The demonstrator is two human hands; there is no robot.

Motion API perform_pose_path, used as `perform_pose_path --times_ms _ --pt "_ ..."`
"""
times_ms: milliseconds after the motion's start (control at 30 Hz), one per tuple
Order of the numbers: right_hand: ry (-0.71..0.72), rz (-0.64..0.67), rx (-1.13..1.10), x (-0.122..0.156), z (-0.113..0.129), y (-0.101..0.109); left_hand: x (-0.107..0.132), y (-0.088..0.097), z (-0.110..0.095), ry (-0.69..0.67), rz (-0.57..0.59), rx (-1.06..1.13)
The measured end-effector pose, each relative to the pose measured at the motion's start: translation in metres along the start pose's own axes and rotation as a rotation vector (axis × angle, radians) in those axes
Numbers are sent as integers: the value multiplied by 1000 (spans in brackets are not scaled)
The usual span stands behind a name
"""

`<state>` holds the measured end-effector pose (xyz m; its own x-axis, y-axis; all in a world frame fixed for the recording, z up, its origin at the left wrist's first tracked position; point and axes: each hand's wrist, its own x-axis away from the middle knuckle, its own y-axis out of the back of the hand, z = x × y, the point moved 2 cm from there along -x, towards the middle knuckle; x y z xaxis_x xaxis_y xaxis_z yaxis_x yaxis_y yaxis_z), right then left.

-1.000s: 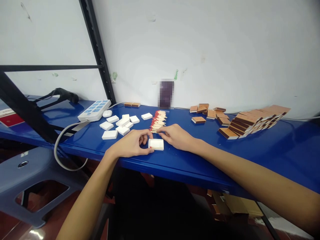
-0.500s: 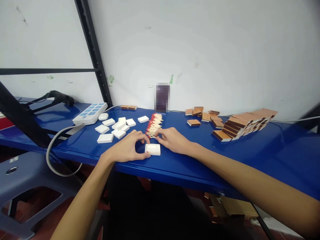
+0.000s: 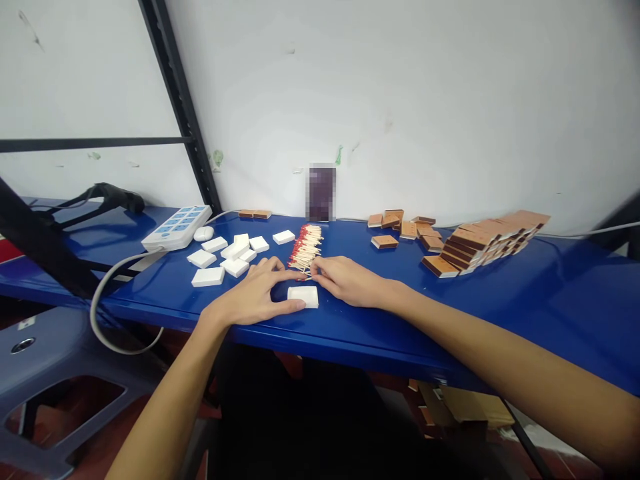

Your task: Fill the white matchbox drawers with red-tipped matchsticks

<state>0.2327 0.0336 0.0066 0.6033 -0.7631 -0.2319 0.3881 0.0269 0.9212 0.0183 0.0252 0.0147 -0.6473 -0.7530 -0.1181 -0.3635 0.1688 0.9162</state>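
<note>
My left hand point(image 3: 253, 291) curves around a small white matchbox tray point(image 3: 310, 296), its thumb pressed on the tray's near edge. Its index finger stretches past the tray's far side to the near end of the matchsticks point(image 3: 306, 248). These lie in a dense row, red heads mostly to the left. My right hand point(image 3: 345, 281) rests just right of the tray, thumb and index finger pinched together at the nearest matchsticks; how many they hold is hidden. Several more white matchbox trays point(image 3: 208, 276) lie scattered to the left of my left hand.
Brown matchbox sleeves point(image 3: 384, 242) lie loosely at the back right, beside a stacked block of matchboxes point(image 3: 477, 243). A white power strip point(image 3: 177, 227) and a white earbud case point(image 3: 203, 234) stand at the left. A pixelated dark object point(image 3: 321, 193) leans on the wall.
My left index finger has moved away from the tray to the near matchsticks, and the thumb now reaches further over the tray's edge. The view has shifted slightly.
</note>
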Motion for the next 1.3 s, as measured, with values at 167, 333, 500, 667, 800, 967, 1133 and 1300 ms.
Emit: perform_pose_path --times_ms 167,333,500,667,800,967,1133,1300 --pt "-37 -23 -20 0 4 -1 0 -1 1 35 -2 26" --pt "-72 7 30 -6 5 -4 0 0 1 31 -2 46" --pt "-65 29 55 -6 3 -4 1 -1 3 31 -16 65" --pt "-40 72 119 0 3 -2 0 1 4 20 -55 90" --pt "-62 39 95 6 5 9 0 2 3 6 -53 85" --pt "-49 62 3 11 11 18 0 2 1 -63 -50 58" --pt "-5 121 -69 13 18 14 0 2 1 -110 -50 82" --pt "38 110 -59 12 22 11 0 0 3 -133 -76 82"
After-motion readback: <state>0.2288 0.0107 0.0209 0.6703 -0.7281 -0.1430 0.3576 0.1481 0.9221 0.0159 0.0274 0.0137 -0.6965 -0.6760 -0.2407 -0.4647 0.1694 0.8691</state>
